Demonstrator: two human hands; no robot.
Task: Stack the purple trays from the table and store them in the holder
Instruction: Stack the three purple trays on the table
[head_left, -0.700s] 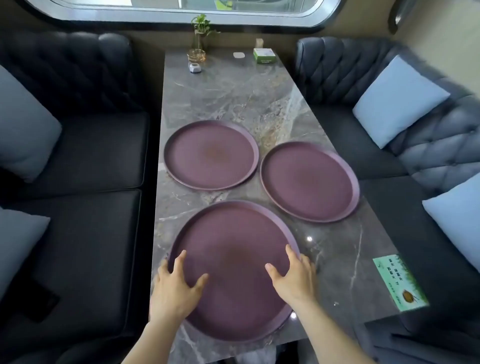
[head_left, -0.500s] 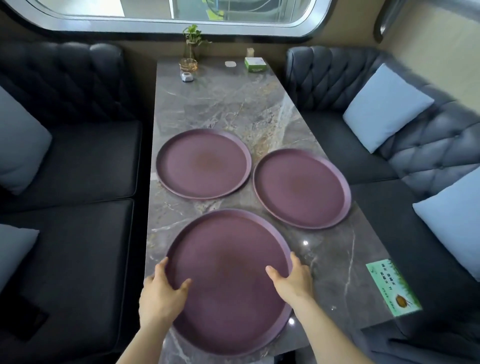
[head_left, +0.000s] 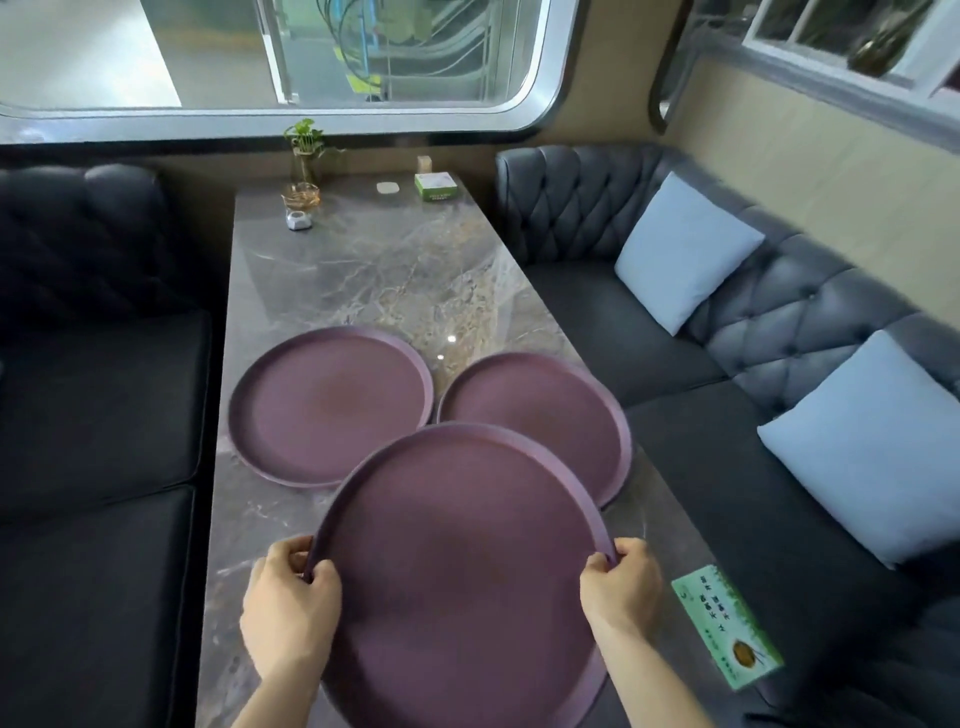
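Three round purple trays are on a grey marble table (head_left: 374, 270). The near tray (head_left: 462, 566) is lifted off the table and overlaps the edges of the other two. My left hand (head_left: 288, 608) grips its left rim and my right hand (head_left: 621, 587) grips its right rim. The far left tray (head_left: 327, 405) lies flat on the table. To its right the second flat tray (head_left: 540, 405) is partly covered by the lifted one. No holder is in view.
Dark tufted sofas flank the table, with pale blue cushions (head_left: 685, 249) on the right one. At the table's far end stand a small plant in a glass (head_left: 304, 161), a white object (head_left: 298, 221) and a green box (head_left: 436, 186). A green card (head_left: 727, 623) lies near the right edge.
Both hands have moved from resting on the near tray to gripping its rims. The tray has come up off the table and forward, over the other two. The view has tilted up.
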